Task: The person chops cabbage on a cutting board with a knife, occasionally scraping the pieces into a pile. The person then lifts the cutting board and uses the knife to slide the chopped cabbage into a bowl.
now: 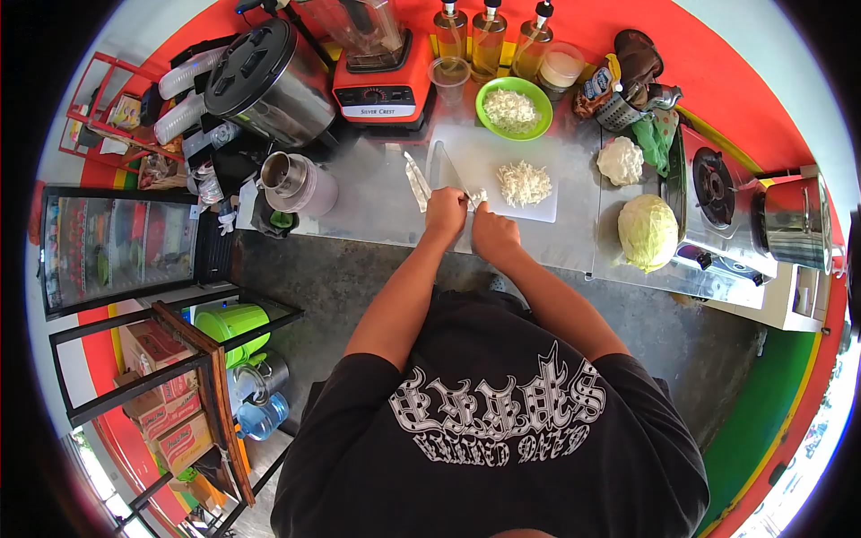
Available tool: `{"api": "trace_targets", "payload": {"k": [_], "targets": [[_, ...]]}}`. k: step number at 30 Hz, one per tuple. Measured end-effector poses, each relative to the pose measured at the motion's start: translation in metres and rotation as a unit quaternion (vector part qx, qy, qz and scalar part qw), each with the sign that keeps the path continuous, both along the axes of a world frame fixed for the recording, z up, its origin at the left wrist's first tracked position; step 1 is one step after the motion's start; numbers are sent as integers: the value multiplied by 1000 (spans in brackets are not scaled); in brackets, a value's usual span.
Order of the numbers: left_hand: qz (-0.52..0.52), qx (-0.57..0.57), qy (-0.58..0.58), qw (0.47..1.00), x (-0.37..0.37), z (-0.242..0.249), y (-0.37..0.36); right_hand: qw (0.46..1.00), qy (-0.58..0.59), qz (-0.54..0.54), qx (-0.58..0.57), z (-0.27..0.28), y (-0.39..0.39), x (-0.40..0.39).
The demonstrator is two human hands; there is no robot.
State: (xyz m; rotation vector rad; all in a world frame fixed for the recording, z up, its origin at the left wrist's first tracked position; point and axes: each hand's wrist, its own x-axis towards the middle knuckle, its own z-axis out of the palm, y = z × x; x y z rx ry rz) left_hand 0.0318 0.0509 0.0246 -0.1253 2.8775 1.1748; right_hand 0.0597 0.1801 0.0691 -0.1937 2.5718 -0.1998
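Note:
On a white cutting board (466, 143), my right hand (496, 230) is closed around what looks like the handle of a knife (455, 170), its thin blade pointing away to the left. Right beside it is my left hand (446, 213), its fingers curled in; what they hold is hidden. Small white pieces (478, 195) lie against the blade, between the hands. To their right is a heap of shredded pale cabbage (525, 184). A light, blade-shaped object (416, 182) lies just left of my left hand. Beyond the board, a green bowl (514, 108) holds more shreds.
A whole cabbage (647, 233) and a whitish knobbly head (620, 161) sit at right, near the gas stove (715, 188). A red blender (383, 90), large lidded pot (269, 85) and several pump bottles (489, 45) line the back. A metal container (296, 184) stands left.

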Motion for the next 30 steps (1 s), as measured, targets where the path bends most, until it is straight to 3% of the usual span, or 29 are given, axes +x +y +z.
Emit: {"api": "trace_targets", "payload": {"k": [6, 17, 30], "targets": [[-12, -9, 18, 1000, 2, 0, -3, 1000, 11, 1, -25, 3, 3, -7], [24, -36, -91, 995, 0, 14, -3, 999, 37, 10, -27, -3, 4, -6], [29, -69, -104, 992, -1, 18, -4, 998, 58, 20, -29, -13, 3, -5]]}}
